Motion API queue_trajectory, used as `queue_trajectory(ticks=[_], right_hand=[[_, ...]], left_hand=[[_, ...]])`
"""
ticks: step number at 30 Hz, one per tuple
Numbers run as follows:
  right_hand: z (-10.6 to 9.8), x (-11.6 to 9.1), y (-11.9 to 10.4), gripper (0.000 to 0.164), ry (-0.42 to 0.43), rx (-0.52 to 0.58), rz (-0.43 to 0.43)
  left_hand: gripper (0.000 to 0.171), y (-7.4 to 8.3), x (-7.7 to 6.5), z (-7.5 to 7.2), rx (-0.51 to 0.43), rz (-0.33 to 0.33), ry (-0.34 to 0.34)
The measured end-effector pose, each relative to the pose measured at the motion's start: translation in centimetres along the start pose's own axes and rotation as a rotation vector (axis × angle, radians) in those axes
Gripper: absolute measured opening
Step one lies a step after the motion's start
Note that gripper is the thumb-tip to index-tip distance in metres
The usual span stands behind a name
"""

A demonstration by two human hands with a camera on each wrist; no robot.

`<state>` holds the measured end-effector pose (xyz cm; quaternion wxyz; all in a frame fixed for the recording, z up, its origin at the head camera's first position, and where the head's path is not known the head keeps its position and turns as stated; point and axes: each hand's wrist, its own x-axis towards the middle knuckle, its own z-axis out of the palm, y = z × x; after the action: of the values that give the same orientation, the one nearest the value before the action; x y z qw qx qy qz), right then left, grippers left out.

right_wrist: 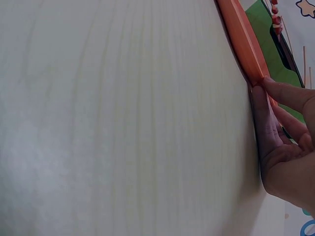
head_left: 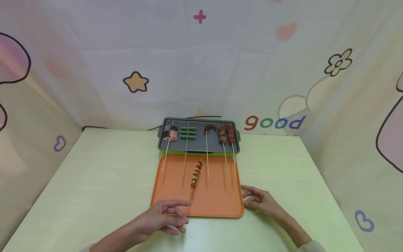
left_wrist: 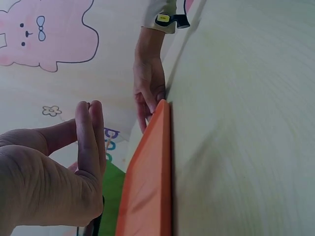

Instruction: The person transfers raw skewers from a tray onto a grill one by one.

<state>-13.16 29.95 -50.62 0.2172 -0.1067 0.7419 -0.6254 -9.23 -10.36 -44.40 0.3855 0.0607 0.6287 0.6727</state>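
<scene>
My left hand (head_left: 163, 218) pinches the lower stick of a skewer (head_left: 196, 175) threaded with small red-brown and pale pieces. That skewer slants over the orange tray (head_left: 171, 196), its loaded end toward the grill. My right hand (head_left: 262, 203) grips the tray's right edge near the front corner, with thumb and fingers on the rim in the right wrist view. Behind the tray, a grey-topped grill (head_left: 200, 145) bears several skewers: a banded pink-and-black one (head_left: 170, 133), green pieces (head_left: 188, 133), a curled dark-red tentacle shape (head_left: 207, 128), brown chunks (head_left: 222, 134) and red chunks (head_left: 231, 133).
The sticks of the grill's skewers reach out over the tray's back part. A pale green table (head_left: 110, 175) lies on both sides. A printed cloth (head_left: 195, 70) stands behind and along the sides, with a black cord (head_left: 97, 127) at its foot.
</scene>
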Motion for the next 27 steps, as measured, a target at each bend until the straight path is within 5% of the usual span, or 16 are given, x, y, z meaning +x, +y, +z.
queue_trajectory(ticks=[12, 27], right_hand=[[0.0, 0.0, 0.1, 0.065, -0.003, -0.016, -0.004], [-0.1, 0.0, 0.2, 0.064, -0.004, -0.001, -0.023]], left_hand=[[0.067, 3.0, -0.7, -0.5, 0.038, 0.063, -0.016], [0.064, 6.3, 3.2, -0.8, 0.060, 0.068, 0.066]])
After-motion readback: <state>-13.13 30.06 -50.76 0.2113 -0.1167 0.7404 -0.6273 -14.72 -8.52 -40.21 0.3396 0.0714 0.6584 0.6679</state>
